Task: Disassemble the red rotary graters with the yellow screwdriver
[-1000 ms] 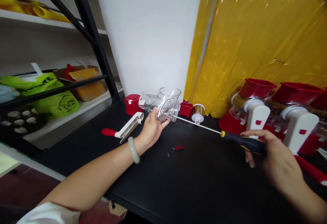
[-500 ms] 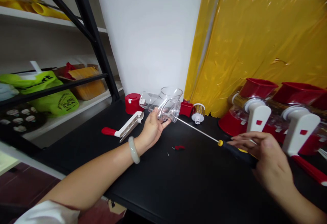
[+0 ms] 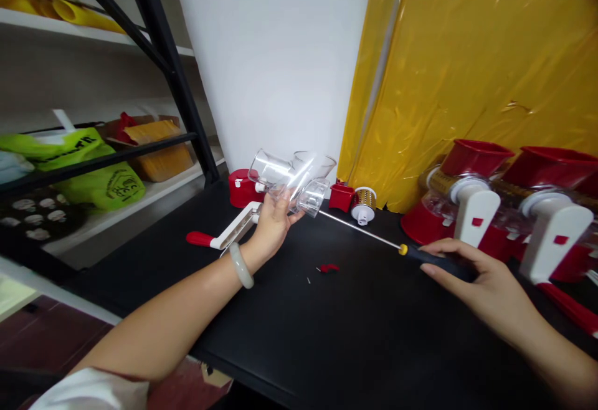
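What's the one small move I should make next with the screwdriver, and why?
Probably steady the clear plastic housing with the left hand and check the screwdriver tip before turning. The shaft reaches the housing's lower end, but I can't make out whether its tip is seated; the right hand already has the handle.

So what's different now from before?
The left hand rose a little and tipped the clear part, so its left end went up. Nothing was let go: the right hand still holds the screwdriver. The crank, drum and little red piece stayed put.
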Demonstrator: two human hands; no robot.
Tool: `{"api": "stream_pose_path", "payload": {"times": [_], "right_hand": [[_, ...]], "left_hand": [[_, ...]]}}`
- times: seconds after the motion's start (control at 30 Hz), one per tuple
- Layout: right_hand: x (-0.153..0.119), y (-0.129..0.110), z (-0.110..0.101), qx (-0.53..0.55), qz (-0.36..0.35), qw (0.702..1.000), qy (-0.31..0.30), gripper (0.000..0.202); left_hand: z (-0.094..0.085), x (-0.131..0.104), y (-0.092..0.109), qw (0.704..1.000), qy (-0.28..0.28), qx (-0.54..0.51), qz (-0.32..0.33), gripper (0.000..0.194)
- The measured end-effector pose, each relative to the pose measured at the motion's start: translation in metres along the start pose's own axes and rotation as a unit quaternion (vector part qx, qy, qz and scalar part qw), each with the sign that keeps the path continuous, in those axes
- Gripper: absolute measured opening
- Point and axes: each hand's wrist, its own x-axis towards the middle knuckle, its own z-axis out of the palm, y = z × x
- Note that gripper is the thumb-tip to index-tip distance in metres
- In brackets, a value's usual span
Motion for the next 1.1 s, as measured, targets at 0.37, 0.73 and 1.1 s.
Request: {"api": "stream_pose_path", "payload": {"times": [0.37,0.73,1.1], "right_hand": [[-0.003,-0.006,0.000,0.133,0.098,0.983,-0.083,0.044],[0.001,0.004,0.013,0.379,0.186,0.905,0.043,0.032],[-0.007,0.009,0.002,0.182,0.170,0.968,-0.023,0.046]], "left_hand": [[-0.003,0.000,-0.005,1.000,0.016,0.016,-0.011,0.048],[-0.002,-0.003,-0.004,1.000,-0.009,-0.011,-0.002,0.049],[0.000,-0.003,0.000,0.999,-0.010,-0.037,-0.001,0.050]]}}
